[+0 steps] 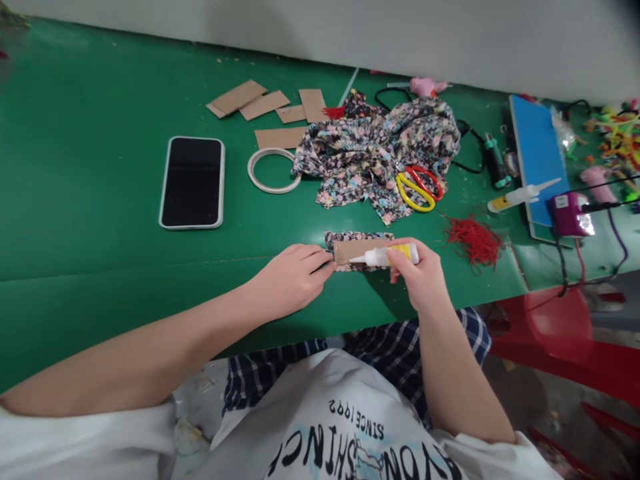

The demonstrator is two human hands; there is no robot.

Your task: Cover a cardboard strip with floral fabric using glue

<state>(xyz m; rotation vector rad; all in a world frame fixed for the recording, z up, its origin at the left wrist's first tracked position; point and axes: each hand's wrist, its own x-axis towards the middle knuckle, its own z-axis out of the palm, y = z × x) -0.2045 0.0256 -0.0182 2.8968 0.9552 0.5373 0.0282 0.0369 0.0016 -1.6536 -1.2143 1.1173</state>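
Note:
My right hand (417, 270) is closed around a small glue bottle (385, 256) with a yellow label and a white nozzle. Its tip points left, at the surface of a brown cardboard strip (350, 249). Under the cardboard lies a piece of dark floral fabric (360, 236), whose edges show above and below the strip. My left hand (299, 275) rests flat on the table with its fingertips at the left end of the strip and fabric. Wet-looking glue traces show on the cardboard near the tip.
Beyond are a bunched floral cloth (370, 150), scissors (417, 189), a tape roll (274, 171), cardboard pieces (280, 137) and a phone (193, 182). Rightward lie red threads (474, 241), another glue bottle (520, 197), a blue board (540, 160) and a purple box with cables (571, 215).

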